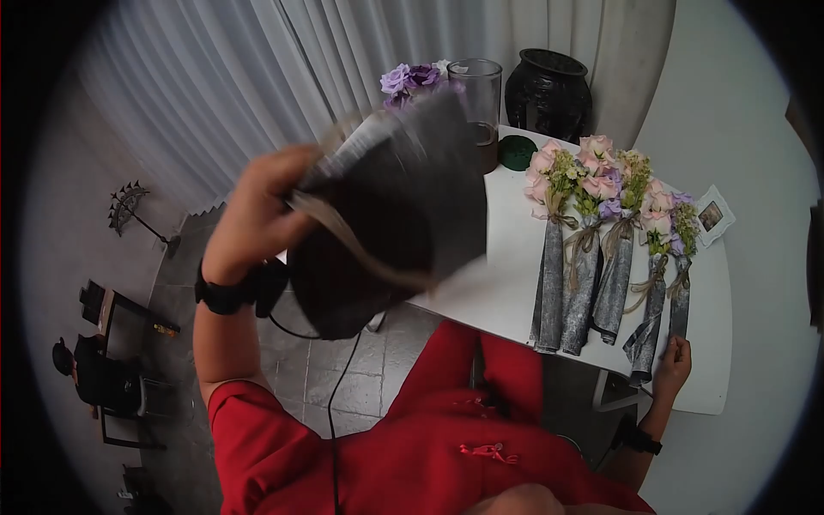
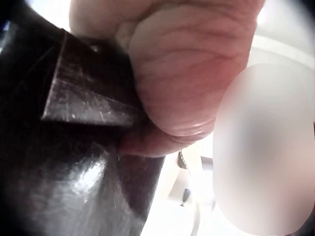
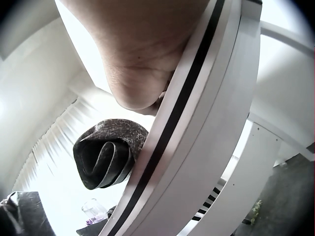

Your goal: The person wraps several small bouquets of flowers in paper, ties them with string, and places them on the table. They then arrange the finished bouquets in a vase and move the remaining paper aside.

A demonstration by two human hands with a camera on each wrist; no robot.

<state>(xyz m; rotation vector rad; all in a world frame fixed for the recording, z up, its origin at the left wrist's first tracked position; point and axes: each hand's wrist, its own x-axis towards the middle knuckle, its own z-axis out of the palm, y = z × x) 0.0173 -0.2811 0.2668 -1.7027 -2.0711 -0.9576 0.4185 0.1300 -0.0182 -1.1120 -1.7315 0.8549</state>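
My left hand (image 1: pixel 262 210) grips the top rim of a large dark bag (image 1: pixel 378 257) with a twine handle, raised left of the table and blurred. Up close, its glossy dark wall (image 2: pixel 74 182) and a folded flap (image 2: pixel 93 98) lie against my left hand (image 2: pixel 187 69). At the table's front right, the fingertips of my right hand (image 1: pixel 672 367) meet the lower end of the rightmost small bouquet (image 1: pixel 679 305); I cannot tell whether they pinch it. The heel of my right hand (image 3: pixel 135 83) is at the table edge (image 3: pixel 172 118), near a dark rolled wrap end (image 3: pixel 108 152).
Several pink and purple bouquets (image 1: pixel 549 275) in dark wraps tied with twine lie on the white table (image 1: pixel 506 232). Behind them stand a glass vase (image 1: pixel 477 90), a dark green disc (image 1: pixel 518 153) and purple flowers (image 1: pixel 403 81). A black urn (image 1: pixel 549 94) stands beyond.
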